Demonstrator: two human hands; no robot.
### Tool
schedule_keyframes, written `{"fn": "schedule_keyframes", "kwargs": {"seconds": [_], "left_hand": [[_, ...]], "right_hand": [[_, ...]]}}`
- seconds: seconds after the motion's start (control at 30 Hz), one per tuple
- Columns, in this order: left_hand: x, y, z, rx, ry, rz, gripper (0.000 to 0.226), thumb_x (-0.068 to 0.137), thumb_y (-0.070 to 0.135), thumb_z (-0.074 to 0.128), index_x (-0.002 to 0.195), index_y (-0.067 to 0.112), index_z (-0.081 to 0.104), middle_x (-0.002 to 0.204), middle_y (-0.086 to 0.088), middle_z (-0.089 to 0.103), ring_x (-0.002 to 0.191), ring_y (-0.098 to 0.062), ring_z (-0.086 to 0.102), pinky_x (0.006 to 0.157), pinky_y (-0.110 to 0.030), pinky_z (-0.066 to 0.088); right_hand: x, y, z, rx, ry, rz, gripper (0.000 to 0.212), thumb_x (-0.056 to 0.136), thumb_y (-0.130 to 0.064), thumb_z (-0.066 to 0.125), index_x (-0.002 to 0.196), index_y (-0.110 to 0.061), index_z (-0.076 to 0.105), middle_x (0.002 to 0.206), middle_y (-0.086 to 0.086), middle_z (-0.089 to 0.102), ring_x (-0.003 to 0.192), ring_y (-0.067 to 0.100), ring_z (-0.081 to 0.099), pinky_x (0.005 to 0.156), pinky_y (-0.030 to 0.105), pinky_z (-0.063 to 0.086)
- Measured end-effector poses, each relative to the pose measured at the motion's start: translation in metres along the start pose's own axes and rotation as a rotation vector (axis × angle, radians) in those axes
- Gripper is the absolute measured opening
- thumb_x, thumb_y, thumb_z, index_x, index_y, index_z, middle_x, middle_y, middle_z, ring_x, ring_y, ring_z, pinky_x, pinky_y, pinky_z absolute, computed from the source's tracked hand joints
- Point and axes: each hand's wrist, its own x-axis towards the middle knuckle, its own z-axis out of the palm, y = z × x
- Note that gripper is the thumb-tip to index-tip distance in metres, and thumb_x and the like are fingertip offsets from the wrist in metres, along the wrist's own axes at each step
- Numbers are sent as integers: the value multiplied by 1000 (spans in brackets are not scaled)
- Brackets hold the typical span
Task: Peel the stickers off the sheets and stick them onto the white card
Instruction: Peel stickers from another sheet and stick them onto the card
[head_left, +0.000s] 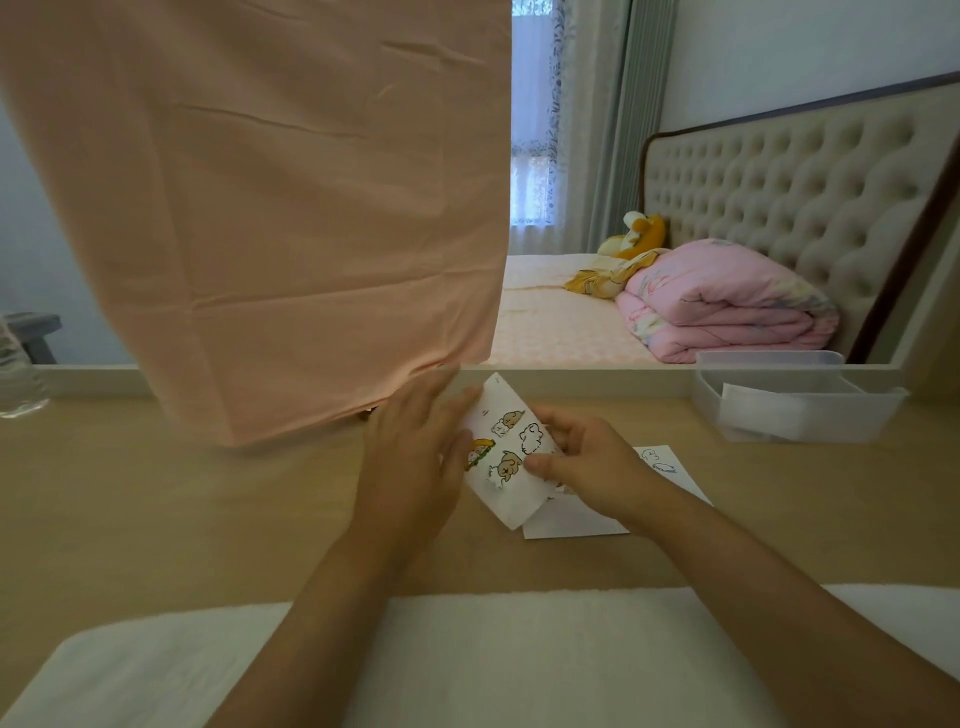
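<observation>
Right hand (587, 462): thumb pressed on the front of the sticker sheet (498, 499) at its right edge, fingers curled behind it. Narrow pinch, with the thumb tip just beside the brown dog sticker (508, 464).

Left hand (415, 457): grips the sheet's left edge. Fingers lie fairly straight behind it, and the hand covers part of a coloured sticker there. The exact thumb contact isn't clear.

The sheet is held off the wooden desk (156, 519), tilted, printed side toward the camera. Several cartoon stickers remain on it. The white outlined shape at upper right could be a sticker or an empty slot, can't tell.

The white card (571, 522) lies flat on the desk just below and right of the sheet, partly hidden under the right hand and wrist. Its far corner shows a couple of small blue-outlined shapes, likely stickers already placed.

Step, my read: picking the next sticker, no edge lifted yet.

The next move needs a nail under a sticker's edge, probably the dog's, while the left hand keeps the sheet taut. Then a slow peel so it doesn't tear, and a carry down to a bare part of the card.

Also in view: clear plastic bin (800, 410) at far right, peach cloth (260, 208) hanging at left, white towel (467, 649) at the near edge.
</observation>
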Motion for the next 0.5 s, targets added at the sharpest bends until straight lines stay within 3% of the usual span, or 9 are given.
{"fn": "schedule_keyframes", "kwargs": {"seconds": [0.13, 0.2, 0.27, 0.33, 0.43, 0.5], "left_hand": [[0, 0, -3, 146, -221, -2, 58, 94, 58, 27, 137, 34, 58, 147, 13, 47, 137, -14, 34, 112, -42, 27], [-5, 0, -1, 41, -289, -88, 55, 92, 64, 29, 129, 41, 64, 130, 20, 52, 124, -7, 37, 106, -38, 32], [-6, 1, 0, -168, -274, -219, 36, 92, 59, 46, 116, 46, 69, 109, 20, 54, 106, -1, 42, 94, -28, 36], [-4, 8, -2, -420, -282, -374, 21, 95, 46, 57, 103, 43, 75, 97, 13, 67, 93, -5, 57, 82, -27, 44], [-4, 23, -3, -692, -282, -614, 20, 99, 31, 59, 96, 27, 78, 90, 5, 77, 78, -6, 69, 73, -24, 53], [-5, 28, -1, -751, -247, -752, 18, 98, 29, 61, 97, 21, 77, 89, -4, 76, 69, -7, 65, 61, -21, 48]], "right_hand": [[1, -4, 0, -104, -17, -98, 45, 91, 8, 63, 127, -19, 65, 112, -2, 75, 105, 16, 71, 92, 37, 58], [1, -7, 2, -151, -23, -128, 43, 91, 7, 64, 123, -23, 66, 109, -3, 75, 102, 12, 71, 89, 32, 58], [1, -11, 7, -200, 23, -157, 44, 91, 2, 67, 118, -32, 64, 109, -8, 72, 99, 5, 69, 87, 27, 56], [2, -9, 10, -316, 142, -200, 45, 89, -10, 72, 121, -39, 59, 115, -12, 66, 103, 2, 63, 91, 25, 50], [1, -4, 13, -691, 418, -406, 53, 81, -27, 80, 128, -33, 57, 121, -13, 52, 111, 5, 44, 94, 16, 35], [0, -4, 16, -770, 456, -534, 38, 81, -24, 80, 116, -28, 66, 109, -13, 50, 99, -1, 45, 83, 9, 35]]}}
